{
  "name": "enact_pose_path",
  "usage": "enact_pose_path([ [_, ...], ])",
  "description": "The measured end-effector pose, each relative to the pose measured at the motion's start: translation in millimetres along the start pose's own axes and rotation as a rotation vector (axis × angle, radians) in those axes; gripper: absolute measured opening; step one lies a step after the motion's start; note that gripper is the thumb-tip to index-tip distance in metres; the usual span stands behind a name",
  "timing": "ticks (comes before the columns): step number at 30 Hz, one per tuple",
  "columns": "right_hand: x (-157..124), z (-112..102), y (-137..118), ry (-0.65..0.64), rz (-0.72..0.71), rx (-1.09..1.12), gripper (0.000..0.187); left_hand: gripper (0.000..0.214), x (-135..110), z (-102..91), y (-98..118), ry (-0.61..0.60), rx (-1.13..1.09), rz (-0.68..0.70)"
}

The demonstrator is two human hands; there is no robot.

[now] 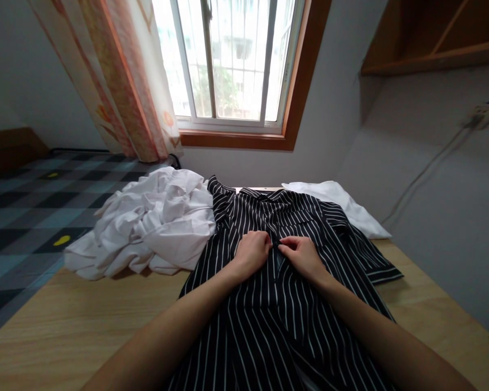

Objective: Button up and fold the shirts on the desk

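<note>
A black shirt with thin white stripes [269, 315] lies spread on a wooden table [85, 320], collar toward the window. My left hand [252, 251] rests on the shirt's front, fingers curled and pinching the fabric at the placket. My right hand [300, 255] is right beside it, fingers pinched on the opposite edge of the placket. The two hands nearly touch at the shirt's middle line.
A crumpled pile of white clothes [155, 222] lies left of the shirt. Another white garment [342, 206] lies at the table's far right, by the wall. A bed with a checked cover [28, 212] is to the left, and a window [228, 60] with a curtain [126, 81] is ahead.
</note>
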State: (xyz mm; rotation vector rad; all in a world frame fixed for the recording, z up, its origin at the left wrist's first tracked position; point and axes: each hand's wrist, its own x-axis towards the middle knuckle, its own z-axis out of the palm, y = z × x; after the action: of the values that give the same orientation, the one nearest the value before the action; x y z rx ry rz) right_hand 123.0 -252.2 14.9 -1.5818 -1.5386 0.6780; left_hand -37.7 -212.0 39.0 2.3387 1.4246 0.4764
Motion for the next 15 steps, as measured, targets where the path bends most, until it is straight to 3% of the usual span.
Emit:
enact_pose_path([
  [4,-4.9,3.3,-6.1,0.015,-0.027,-0.114,0.020,0.015,3.5,0.2,-1.7,-0.061,-0.143,-0.048],
  [15,-5.6,7.2,-4.7,0.039,-0.007,-0.026,0.023,0.013,6.5,2.7,-7.7,-0.187,-0.458,-0.214],
])
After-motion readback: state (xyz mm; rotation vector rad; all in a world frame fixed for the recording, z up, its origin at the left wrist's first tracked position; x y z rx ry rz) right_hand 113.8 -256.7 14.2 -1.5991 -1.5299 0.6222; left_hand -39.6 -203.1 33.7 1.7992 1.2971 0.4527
